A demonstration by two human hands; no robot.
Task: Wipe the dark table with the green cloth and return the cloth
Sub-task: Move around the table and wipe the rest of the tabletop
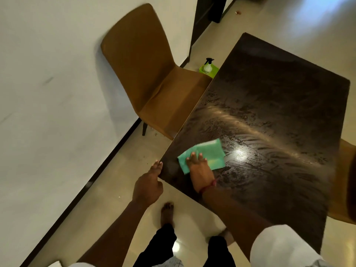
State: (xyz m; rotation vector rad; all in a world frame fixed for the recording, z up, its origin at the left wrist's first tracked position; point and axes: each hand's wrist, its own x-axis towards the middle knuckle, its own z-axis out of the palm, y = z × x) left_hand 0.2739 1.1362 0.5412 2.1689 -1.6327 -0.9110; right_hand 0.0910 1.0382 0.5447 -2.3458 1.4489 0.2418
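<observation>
**Cloth's parked at the near-left corner**

Our right hand presses flat, fingers straight, on the green cloth by the worktop's near-left corner. Our left hand rests fingertips on that corner, gripping nothing. The rest of the worktop runs far and right.

1. Dark rectangular table top, centre right: wood-look grain, glossy, smeared with wet-looking streaks, one bright glare spot.
2. Green folded cloth, lower centre: soft fabric, matt.
3. Brown moulded chair, upper centre: smooth leather-like upholstery, low sheen.
4. Pale floor tiles, bottom: polished, reflective.
5. Translucent spray bottle, upper centre: plastic, black trigger head.
6. White wall, left: matt paint, faintly scuffed.
</observation>
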